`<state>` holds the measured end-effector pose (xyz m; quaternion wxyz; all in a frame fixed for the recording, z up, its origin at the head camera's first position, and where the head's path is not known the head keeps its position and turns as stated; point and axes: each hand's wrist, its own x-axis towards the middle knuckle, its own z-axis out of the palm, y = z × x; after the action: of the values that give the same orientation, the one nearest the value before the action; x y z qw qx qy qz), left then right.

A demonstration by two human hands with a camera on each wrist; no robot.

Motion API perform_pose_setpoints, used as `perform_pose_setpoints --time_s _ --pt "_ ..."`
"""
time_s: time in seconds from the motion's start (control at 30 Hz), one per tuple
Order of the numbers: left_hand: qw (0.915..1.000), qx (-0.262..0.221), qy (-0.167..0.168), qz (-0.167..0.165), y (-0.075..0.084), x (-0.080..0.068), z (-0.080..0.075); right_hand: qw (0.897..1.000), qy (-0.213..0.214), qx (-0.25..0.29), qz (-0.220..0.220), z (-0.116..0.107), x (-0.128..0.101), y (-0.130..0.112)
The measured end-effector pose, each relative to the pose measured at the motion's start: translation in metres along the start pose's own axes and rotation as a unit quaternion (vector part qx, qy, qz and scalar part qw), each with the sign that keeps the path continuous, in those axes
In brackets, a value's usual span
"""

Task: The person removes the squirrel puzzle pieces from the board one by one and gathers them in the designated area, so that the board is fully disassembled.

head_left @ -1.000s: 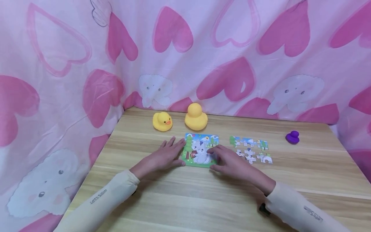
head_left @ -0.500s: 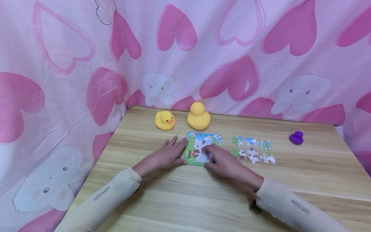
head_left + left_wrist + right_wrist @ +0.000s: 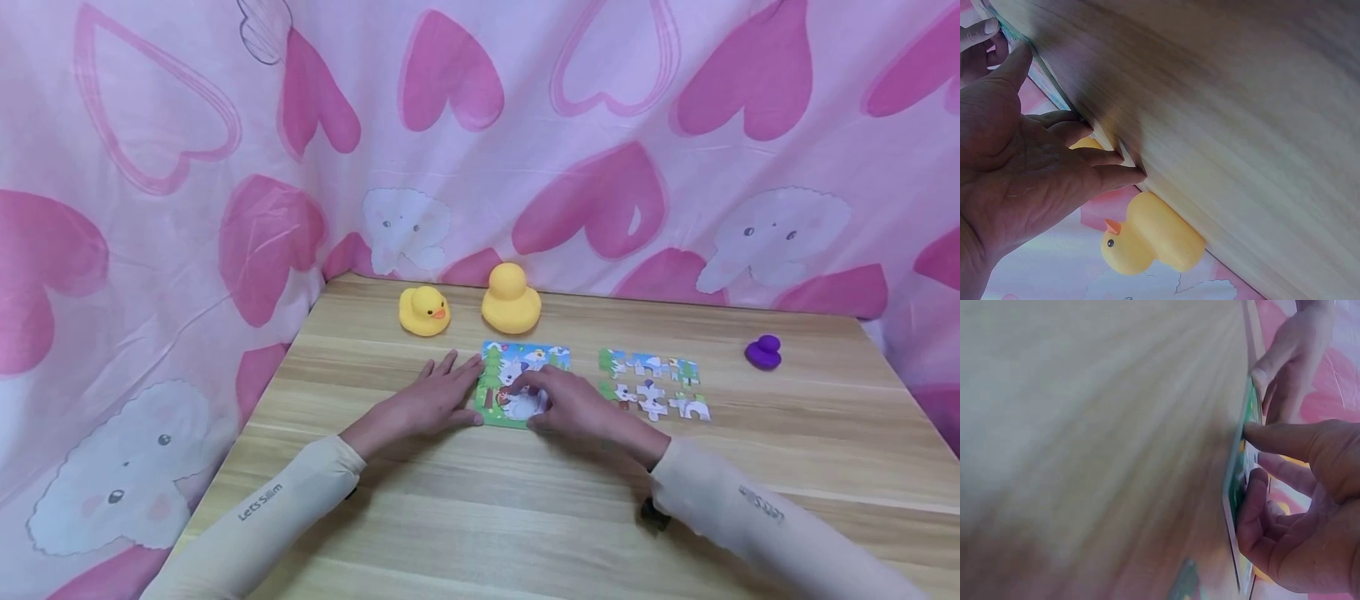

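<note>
Bracing the puzzle [image 3: 522,385] edge with my flat left hand [image 3: 427,404], I am pressing its middle with curled right hand [image 3: 573,408] fingers; loose pieces [image 3: 651,386] are seemingly waiting.

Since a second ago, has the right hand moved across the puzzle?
Yes. The right hand slid left over the assembled puzzle, toward the left hand and away from the loose pieces.

Two yellow ducks [image 3: 465,307], a purple duck [image 3: 762,352], pink heart-patterned cloth [image 3: 600,150], cream sleeves [image 3: 277,508].
</note>
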<state>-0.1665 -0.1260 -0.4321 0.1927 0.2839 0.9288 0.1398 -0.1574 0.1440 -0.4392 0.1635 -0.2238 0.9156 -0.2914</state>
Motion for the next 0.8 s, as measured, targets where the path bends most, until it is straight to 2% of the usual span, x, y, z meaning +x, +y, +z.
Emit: perform_pose_setpoints --time_s 0.23,0.63,0.8 --pt "1.0 -0.004 0.0 -0.001 -0.001 0.001 0.001 0.999 -0.033 0.005 -0.01 -0.006 0.011 0.003" --pt "1.0 0.001 -0.001 -0.005 0.001 0.001 0.0 1.0 0.003 -0.002 -0.017 -0.002 0.007 0.004" --pt "1.0 0.003 -0.001 -0.005 0.0 0.001 0.001 1.0 0.015 -0.002 -0.015 -0.005 -0.003 0.005"
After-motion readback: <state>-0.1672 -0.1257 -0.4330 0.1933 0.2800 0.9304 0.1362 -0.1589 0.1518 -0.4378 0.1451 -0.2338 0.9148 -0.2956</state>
